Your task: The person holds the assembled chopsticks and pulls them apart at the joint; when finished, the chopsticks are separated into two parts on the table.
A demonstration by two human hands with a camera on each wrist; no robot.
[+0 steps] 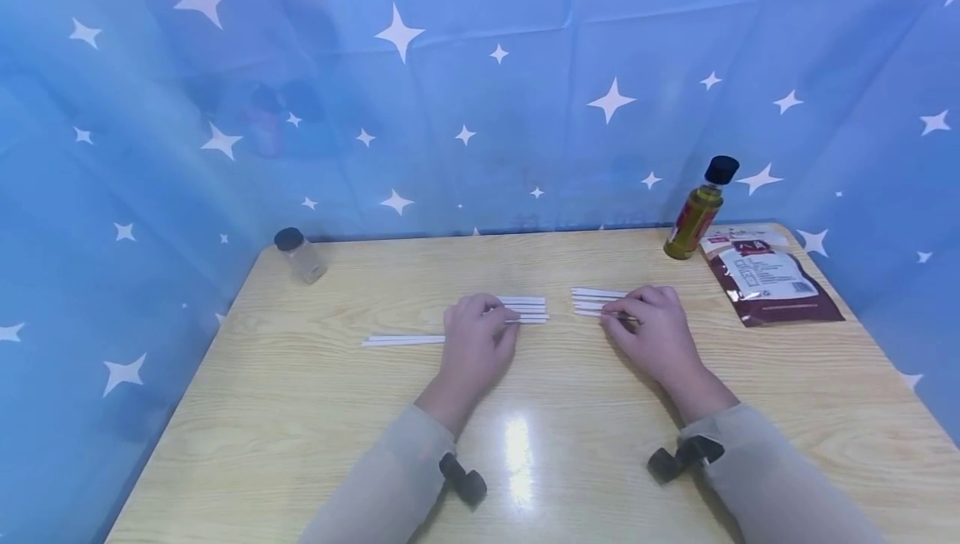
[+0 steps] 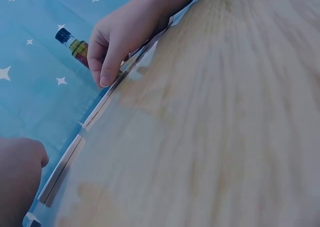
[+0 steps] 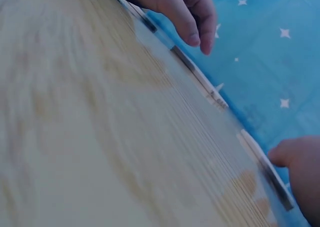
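Observation:
Thin white sticks lie on the table in three groups. My left hand (image 1: 480, 336) rests over one row of sticks (image 1: 525, 301), its bent fingertips at the nearest ones. Across a small gap, my right hand (image 1: 652, 331) has thumb and fingertips at the near end of a second row (image 1: 588, 298). Left of my left hand, a few more sticks (image 1: 401, 340) stick out from behind it. In the left wrist view my right hand (image 2: 125, 42) shows thumb and fingers loosely bent. My left hand (image 3: 175, 12) looks similar in the right wrist view, nothing visible between its fingers.
A small jar (image 1: 302, 257) with a black lid stands at the back left. Toward the back right are an oil bottle (image 1: 695, 215) with a black cap and a maroon and white packet (image 1: 768, 277). A blue curtain (image 1: 480, 94) with white stars hangs behind the wooden table (image 1: 300, 411).

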